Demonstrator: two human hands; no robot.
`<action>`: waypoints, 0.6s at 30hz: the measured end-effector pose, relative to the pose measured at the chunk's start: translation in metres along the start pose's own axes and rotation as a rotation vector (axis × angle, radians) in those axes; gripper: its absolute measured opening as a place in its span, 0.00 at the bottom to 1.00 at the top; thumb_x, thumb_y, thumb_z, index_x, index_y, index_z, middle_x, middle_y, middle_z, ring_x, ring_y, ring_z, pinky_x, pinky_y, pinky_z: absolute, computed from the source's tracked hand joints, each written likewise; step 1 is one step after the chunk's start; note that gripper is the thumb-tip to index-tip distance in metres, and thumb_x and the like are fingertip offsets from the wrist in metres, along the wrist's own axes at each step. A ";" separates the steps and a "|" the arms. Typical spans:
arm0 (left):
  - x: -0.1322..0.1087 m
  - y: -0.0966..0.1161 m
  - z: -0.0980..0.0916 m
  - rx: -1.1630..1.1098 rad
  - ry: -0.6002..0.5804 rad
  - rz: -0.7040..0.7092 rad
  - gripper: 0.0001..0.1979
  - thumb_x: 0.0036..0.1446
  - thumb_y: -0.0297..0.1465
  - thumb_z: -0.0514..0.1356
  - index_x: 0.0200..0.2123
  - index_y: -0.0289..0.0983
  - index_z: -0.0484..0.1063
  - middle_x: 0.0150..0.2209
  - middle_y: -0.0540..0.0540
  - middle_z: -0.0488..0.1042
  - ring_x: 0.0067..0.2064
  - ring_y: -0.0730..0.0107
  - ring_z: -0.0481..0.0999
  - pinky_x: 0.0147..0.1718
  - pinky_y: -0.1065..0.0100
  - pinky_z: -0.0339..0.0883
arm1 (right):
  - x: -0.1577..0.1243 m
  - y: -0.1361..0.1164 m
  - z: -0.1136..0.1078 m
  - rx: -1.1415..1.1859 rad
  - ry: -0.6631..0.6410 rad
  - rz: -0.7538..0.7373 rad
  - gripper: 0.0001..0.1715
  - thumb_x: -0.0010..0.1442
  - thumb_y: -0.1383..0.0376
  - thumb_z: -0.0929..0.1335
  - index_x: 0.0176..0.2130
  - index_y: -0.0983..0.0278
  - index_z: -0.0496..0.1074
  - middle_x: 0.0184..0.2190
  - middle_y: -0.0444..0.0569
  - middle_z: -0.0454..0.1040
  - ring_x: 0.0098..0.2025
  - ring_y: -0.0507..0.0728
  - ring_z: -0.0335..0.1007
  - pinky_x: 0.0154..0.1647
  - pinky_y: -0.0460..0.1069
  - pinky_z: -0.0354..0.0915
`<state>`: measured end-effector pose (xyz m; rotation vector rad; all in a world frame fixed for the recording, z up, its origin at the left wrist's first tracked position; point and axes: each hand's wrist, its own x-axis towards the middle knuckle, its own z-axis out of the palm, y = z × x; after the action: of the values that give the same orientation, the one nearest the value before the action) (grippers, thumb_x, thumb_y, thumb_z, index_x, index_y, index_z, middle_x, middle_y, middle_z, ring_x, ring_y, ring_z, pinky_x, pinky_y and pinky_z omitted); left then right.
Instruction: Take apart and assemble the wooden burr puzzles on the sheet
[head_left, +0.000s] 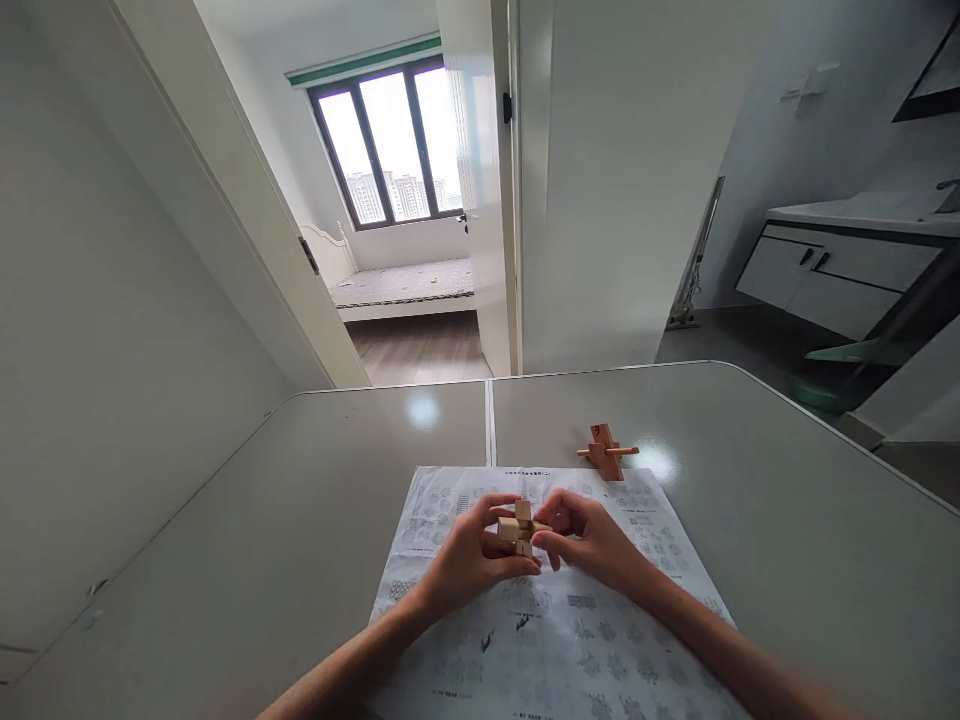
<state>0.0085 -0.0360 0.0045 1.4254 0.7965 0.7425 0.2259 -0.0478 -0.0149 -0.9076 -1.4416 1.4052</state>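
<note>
A small light-wood block puzzle (pixel 509 529) made of crossing pieces is held just above a printed paper sheet (pixel 600 650). My left hand (pixel 474 551) wraps round it from the left, thumb at its lower edge and fingers at its top and back. From the right, my right hand (pixel 589 537) pinches a short wooden piece that sticks out of the puzzle's right side. The inner joints of the puzzle are too small to tell. Beyond the hands, a reddish-brown wooden cross-shaped puzzle (pixel 606 453) with a thin rod through it lies at the sheet's far right edge.
The grey table (pixel 360 440) has a seam (pixel 490 420) running away from me and a rounded far edge. A wall borders its left side. Past the table are a doorway with a bed (pixel 412 283) and a cabinet (pixel 832 270) at the right.
</note>
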 end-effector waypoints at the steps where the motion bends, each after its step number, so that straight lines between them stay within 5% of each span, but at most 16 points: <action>1: -0.001 0.001 0.000 0.014 -0.001 0.013 0.36 0.47 0.31 0.78 0.57 0.42 0.66 0.49 0.41 0.79 0.39 0.56 0.86 0.40 0.58 0.81 | 0.000 -0.001 0.000 0.003 -0.001 0.001 0.22 0.57 0.49 0.77 0.36 0.61 0.71 0.24 0.41 0.75 0.23 0.54 0.74 0.24 0.48 0.67; 11: -0.003 0.002 0.002 0.190 0.045 0.086 0.34 0.47 0.31 0.77 0.53 0.43 0.66 0.49 0.42 0.79 0.36 0.60 0.86 0.34 0.63 0.80 | -0.002 -0.004 0.003 0.045 -0.002 -0.015 0.20 0.59 0.50 0.77 0.38 0.61 0.71 0.21 0.40 0.74 0.23 0.54 0.73 0.25 0.49 0.68; 18: -0.003 0.001 -0.001 0.211 0.002 0.139 0.20 0.65 0.36 0.63 0.58 0.40 0.65 0.48 0.39 0.79 0.34 0.65 0.85 0.35 0.61 0.81 | -0.001 -0.001 0.003 0.078 -0.021 -0.031 0.20 0.60 0.52 0.77 0.41 0.61 0.71 0.20 0.38 0.72 0.22 0.54 0.73 0.24 0.48 0.67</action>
<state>0.0062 -0.0383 0.0056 1.6834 0.8010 0.7834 0.2233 -0.0494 -0.0143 -0.8207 -1.4010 1.4419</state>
